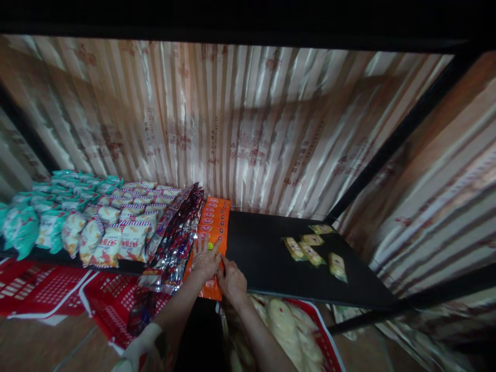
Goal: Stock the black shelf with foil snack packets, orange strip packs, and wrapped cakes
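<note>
The bags [134,240] look already set in rows on the shelf [256,248], the orange pack [211,219] lies just beside the dark packs [174,248], left hand [205,261] on it with fingers spread, right hand [233,283] at its edge, grip unclear, while 5 yellow packs [311,253] lie loosely scattered, seemingly unarranged.

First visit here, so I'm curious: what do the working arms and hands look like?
They're a person's: left hand and right hand ungloved, forearms bare. A pale sleeve with darker patches shows on the left arm; no right sleeve is in view.
</note>
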The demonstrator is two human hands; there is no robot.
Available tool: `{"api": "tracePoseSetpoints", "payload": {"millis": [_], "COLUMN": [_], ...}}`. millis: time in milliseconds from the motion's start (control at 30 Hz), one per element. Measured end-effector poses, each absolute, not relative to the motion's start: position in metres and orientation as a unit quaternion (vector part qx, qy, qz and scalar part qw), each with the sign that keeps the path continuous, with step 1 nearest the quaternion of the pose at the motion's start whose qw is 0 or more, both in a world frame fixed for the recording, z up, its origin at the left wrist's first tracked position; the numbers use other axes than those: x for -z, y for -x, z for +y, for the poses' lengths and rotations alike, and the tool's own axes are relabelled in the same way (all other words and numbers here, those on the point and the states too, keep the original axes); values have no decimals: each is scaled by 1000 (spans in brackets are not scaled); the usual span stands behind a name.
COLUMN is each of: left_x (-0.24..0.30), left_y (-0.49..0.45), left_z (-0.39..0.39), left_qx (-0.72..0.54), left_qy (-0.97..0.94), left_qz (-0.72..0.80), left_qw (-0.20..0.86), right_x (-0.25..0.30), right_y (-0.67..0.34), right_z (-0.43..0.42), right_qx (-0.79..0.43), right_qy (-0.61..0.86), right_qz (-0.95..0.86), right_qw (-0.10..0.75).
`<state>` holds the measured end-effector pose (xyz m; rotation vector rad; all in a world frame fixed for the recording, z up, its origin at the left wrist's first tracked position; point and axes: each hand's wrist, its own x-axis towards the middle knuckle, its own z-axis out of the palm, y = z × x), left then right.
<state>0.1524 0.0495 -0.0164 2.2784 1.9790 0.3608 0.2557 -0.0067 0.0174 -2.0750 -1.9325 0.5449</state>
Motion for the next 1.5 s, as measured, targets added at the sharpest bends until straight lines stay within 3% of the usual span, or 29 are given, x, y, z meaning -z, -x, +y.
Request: {"api": "tracePoseSetpoints", "payload": {"millis": [967,1233,1400,1500], "left_x": [-32,-20,-10,-6], "left_y": [-173,-180,-190,-192], "left_z": [70,76,82,85], "left_qx": [-163,-224,-250,-259], "left_qy": [-698,-680,-662,-653], "left_qz": [690,695,706,712], "left_qw": [97,63,12,-4], "right_x": [-16,-18,-7,0], "right_y": [-265,-296,-306,-301], "right_z": [-2,43,111,148], "right_qx": [-243,-390,-402,-435], "right_qy": [679,635,630,599], "right_qz": [-679,-611,-487,-426], "right_qw": [139,267,452,521]}}
